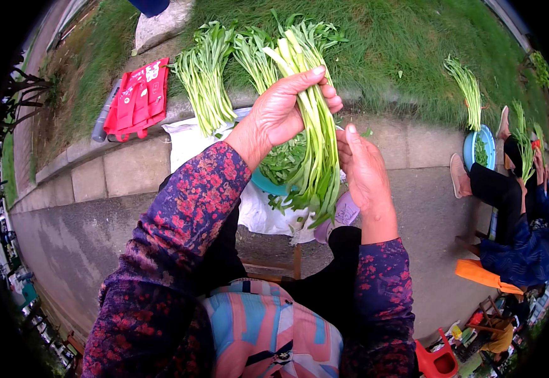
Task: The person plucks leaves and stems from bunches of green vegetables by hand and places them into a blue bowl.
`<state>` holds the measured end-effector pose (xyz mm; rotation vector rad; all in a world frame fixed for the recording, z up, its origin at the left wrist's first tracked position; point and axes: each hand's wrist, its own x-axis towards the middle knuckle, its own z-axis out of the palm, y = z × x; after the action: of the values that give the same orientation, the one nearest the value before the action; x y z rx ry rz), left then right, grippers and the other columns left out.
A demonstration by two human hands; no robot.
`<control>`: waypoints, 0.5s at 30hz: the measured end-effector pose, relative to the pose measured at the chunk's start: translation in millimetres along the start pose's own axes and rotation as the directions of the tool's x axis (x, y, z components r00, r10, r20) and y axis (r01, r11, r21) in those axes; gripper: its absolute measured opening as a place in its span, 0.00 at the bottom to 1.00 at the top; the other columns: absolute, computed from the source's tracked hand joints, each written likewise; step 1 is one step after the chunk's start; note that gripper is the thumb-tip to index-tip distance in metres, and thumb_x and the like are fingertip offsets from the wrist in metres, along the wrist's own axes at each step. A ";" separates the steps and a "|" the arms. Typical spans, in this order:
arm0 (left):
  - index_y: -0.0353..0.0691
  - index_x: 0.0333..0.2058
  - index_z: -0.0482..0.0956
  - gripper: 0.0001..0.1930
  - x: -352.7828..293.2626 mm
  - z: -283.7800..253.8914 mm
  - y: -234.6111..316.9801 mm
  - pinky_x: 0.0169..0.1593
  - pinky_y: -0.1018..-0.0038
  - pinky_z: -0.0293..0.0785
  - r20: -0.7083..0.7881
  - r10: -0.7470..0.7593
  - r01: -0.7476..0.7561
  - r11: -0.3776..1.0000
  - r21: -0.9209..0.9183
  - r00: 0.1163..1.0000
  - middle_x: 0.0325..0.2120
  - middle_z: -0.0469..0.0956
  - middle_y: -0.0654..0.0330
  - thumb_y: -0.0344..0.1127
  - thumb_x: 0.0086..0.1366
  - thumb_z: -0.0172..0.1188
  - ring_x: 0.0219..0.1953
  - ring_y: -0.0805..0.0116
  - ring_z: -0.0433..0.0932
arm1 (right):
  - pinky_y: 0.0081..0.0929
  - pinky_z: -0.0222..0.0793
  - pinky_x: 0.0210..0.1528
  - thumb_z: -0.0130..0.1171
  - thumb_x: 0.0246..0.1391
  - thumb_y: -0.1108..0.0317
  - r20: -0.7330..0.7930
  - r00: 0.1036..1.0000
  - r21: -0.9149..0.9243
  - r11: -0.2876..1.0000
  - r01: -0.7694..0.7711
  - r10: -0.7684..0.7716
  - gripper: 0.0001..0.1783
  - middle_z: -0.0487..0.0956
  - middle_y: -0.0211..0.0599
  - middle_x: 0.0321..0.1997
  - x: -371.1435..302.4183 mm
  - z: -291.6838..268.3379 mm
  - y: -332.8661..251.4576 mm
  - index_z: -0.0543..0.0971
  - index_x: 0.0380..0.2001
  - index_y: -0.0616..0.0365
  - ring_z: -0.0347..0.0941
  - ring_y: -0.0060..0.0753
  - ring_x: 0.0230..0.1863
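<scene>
My left hand (274, 116) is closed around a bunch of long-stemmed leafy greens (317, 135), its thumb in front and its fingers behind. The pale cut stem ends point up and away, while the leaves hang towards me. At the right side of the bunch is my right hand (366, 170), fingers loosely extended and the fingertips against the stems' edge. Below the bunch, a blue basin (267, 183) contains loose green leaves (284, 157). The bunch hides part of that basin.
White sheeting (255, 217) lies under the basin. Bundled greens (205, 82) rest along the kerb beside a red bag (139, 101). My purple shoe (347, 209) is near the basin. At right, another person (520, 220) sits by a blue basin (470, 148) and handles greens.
</scene>
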<state>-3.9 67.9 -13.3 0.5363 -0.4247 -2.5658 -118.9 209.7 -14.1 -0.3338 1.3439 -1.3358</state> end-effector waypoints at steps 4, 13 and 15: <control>0.38 0.34 0.74 0.10 3.9 -1.1 1.6 0.42 0.69 0.74 -0.102 0.105 -0.090 0.986 0.143 0.989 0.24 0.74 0.61 0.39 0.61 0.60 0.31 0.67 0.75 | 0.22 0.69 0.40 0.56 0.56 0.64 -0.119 0.941 -0.267 0.923 0.278 -0.318 0.12 0.76 0.33 0.36 4.4 -7.7 -4.6 0.75 0.38 0.63 0.71 0.22 0.36; 0.37 0.42 0.73 0.17 0.7 -0.6 -9.5 0.41 0.70 0.74 -0.064 0.044 -0.022 0.947 0.321 0.997 0.26 0.74 0.64 0.44 0.61 0.59 0.33 0.70 0.75 | 0.17 0.69 0.37 0.64 0.49 0.70 0.095 0.922 -0.469 0.800 0.374 -0.376 0.13 0.76 0.30 0.31 3.3 8.9 6.1 0.73 0.35 0.63 0.71 0.18 0.31; 0.37 0.42 0.73 0.18 -0.7 1.4 -8.5 0.42 0.69 0.74 -0.085 0.029 -0.003 0.956 0.295 0.996 0.27 0.74 0.64 0.45 0.61 0.59 0.33 0.70 0.74 | 0.18 0.69 0.38 0.63 0.50 0.70 0.072 0.951 -0.353 0.884 0.308 -0.302 0.12 0.77 0.30 0.32 1.7 9.3 2.6 0.73 0.35 0.63 0.71 0.18 0.32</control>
<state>-7.2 75.7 -15.2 0.7443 -0.7836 -2.4648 -110.5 204.5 -14.3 -0.8358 1.5709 -1.3307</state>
